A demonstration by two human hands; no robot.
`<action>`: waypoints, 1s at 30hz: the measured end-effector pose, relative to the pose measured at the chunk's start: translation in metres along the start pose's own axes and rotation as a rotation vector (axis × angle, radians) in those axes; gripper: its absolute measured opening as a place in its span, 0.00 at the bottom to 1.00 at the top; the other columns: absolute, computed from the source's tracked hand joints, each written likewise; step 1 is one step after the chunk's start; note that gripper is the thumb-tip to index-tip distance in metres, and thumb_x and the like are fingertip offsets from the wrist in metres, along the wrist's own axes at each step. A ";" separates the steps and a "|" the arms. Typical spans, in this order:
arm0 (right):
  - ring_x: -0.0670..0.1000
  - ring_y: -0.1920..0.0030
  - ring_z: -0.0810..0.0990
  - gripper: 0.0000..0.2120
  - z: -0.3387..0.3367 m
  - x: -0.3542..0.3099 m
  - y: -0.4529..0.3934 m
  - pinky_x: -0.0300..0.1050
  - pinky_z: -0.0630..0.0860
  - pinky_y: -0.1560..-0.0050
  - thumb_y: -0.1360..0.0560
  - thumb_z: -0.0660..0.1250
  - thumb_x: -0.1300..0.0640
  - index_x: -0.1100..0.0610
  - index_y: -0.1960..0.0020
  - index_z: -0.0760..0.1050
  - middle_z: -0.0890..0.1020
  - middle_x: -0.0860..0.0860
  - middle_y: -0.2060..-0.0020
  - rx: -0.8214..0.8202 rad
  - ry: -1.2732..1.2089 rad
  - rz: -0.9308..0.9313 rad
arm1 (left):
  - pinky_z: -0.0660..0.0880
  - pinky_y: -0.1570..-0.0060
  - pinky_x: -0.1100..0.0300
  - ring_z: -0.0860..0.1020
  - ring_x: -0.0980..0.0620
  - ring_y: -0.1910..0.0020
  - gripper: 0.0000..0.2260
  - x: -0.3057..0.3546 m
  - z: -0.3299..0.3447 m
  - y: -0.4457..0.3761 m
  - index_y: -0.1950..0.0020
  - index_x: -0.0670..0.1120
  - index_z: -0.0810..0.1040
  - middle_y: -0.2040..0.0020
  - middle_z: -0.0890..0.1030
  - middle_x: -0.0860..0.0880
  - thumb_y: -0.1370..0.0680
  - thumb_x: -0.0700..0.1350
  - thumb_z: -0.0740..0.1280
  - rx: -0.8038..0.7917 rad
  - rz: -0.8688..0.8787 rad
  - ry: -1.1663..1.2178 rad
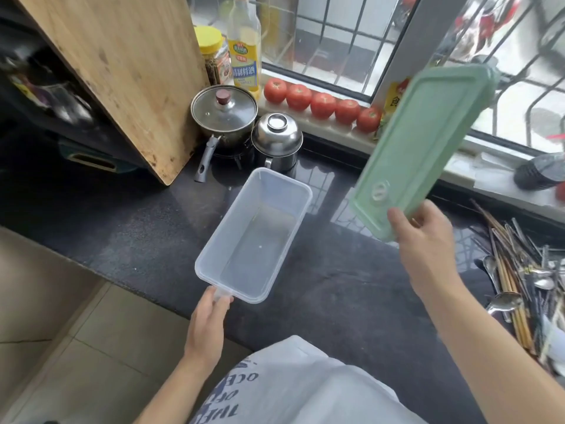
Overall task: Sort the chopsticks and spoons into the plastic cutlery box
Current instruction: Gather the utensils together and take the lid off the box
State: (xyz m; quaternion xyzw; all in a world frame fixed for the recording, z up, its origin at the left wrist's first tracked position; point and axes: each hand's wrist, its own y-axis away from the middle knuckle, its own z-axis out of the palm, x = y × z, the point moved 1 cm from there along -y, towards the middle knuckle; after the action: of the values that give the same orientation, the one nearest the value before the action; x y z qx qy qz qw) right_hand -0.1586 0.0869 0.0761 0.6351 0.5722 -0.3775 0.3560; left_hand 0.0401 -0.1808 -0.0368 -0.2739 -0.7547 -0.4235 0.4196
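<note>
Plastic cutlery box (226,221): sitting uncovered mid-scene on the dark countertop (137,234).
Left hand (208,319): pinching the box's near tab.
Right hand (425,240): gripping the near end of the green lid (425,142), holding it tilted in the air, right of the box.
Chopsticks (507,280) and spoons (503,301): lying jumbled at the right edge.
Far side: lidded pot (224,113) standing left of tomatoes (321,104) lining the sill.

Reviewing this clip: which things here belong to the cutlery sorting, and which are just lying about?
Job: clear box, held at its near end by the left hand; green lid in the right hand; chopsticks and spoons piled at right.
Lying about: cutting board, lidded pot, steel bowl, tomatoes, bottle, jar.
</note>
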 end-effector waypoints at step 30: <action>0.55 0.50 0.77 0.15 0.089 0.142 0.052 0.50 0.76 0.51 0.25 0.61 0.55 0.54 0.39 0.71 0.79 0.52 0.46 -0.300 0.330 0.581 | 0.74 0.44 0.59 0.74 0.55 0.35 0.33 0.047 -0.005 -0.009 0.16 0.58 0.51 0.24 0.65 0.55 0.16 0.45 0.63 0.140 -0.034 -0.180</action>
State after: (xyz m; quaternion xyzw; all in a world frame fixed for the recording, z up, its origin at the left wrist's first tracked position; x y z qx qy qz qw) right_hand -0.1046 0.0681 -0.0900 0.7643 0.4667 -0.0648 0.4403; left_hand 0.0118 -0.1871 0.0021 -0.2681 -0.8217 -0.3503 0.3610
